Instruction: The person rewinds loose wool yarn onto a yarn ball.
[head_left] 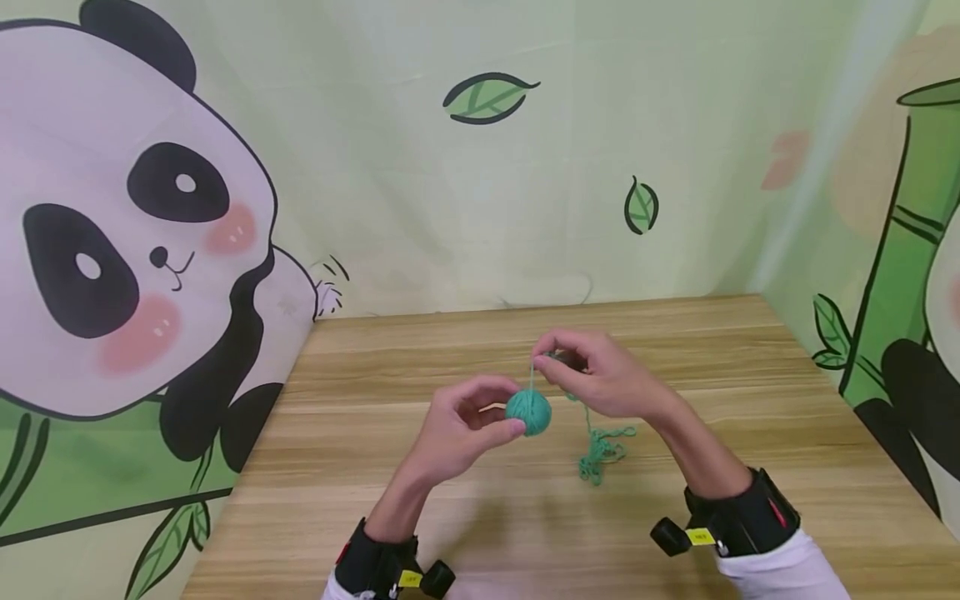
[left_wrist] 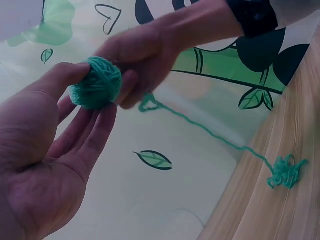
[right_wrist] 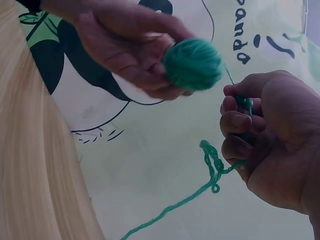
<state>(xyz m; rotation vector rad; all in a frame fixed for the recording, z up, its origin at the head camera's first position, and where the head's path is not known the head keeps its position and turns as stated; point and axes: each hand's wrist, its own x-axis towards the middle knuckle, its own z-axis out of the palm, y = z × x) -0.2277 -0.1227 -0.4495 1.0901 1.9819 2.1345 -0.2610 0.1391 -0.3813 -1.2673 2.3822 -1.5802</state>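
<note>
A small ball of teal yarn is held between the thumb and fingers of my left hand, above the table. My right hand is just up and to the right of it, pinching the strand that runs from the ball. In the right wrist view its fingers curl round the yarn strand, and a loose looped end hangs below the palm. From there the strand drops to a tangled heap of yarn on the table, seen also in the left wrist view as a crinkled clump.
The wooden table stretches beneath both hands. Behind it hangs a pale green cloth backdrop printed with pandas, leaves and bamboo. Each wrist wears a black strap with a small camera.
</note>
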